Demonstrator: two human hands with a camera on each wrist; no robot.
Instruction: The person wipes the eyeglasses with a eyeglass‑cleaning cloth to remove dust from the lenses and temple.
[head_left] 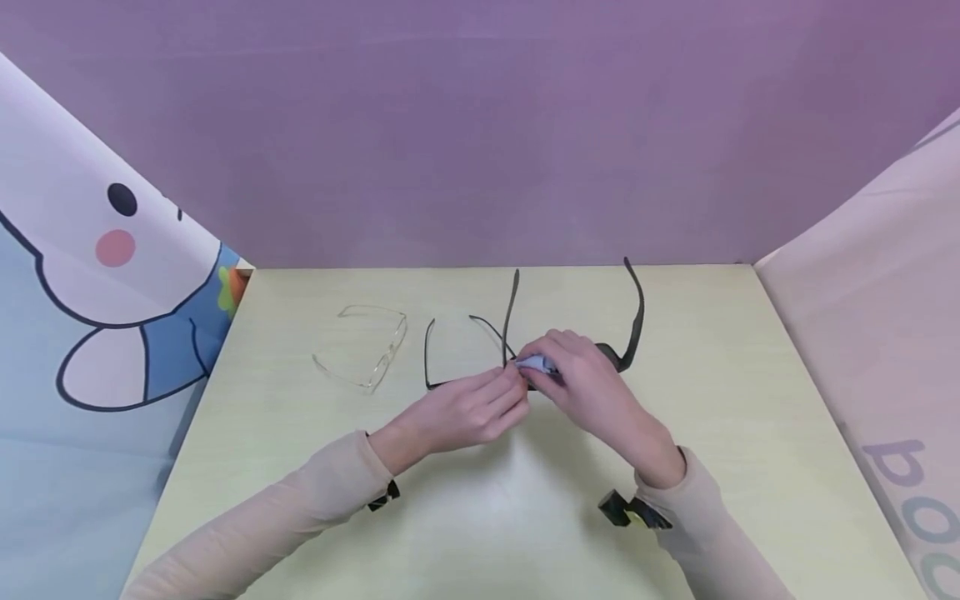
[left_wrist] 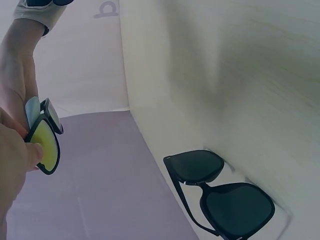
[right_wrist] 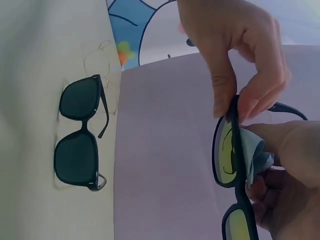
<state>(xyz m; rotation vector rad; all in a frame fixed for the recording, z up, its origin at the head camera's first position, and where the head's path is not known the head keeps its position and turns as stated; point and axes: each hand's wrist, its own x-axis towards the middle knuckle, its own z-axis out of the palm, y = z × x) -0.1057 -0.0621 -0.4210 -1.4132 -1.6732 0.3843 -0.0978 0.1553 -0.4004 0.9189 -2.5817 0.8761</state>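
My left hand (head_left: 476,408) pinches one end of a pair of black-framed glasses with yellowish lenses (right_wrist: 240,165) between thumb and fingers. The glasses are held up above the table, temples unfolded and pointing away. My right hand (head_left: 592,379) grips a crumpled light-blue cloth (right_wrist: 251,150) against the back side of the lens nearer my left hand. In the right wrist view the cloth is bunched between thumb and fingers. Both hands meet at this lens, and in the head view they hide most of the front frame.
Dark-lensed black sunglasses (right_wrist: 80,150) lie unfolded on the pale table (head_left: 720,400), partly hidden behind my left hand in the head view. Left of them lie thin gold-rimmed glasses (head_left: 390,358). A purple panel (head_left: 495,150) rises at the table's back edge, with printed cloth walls on both sides.
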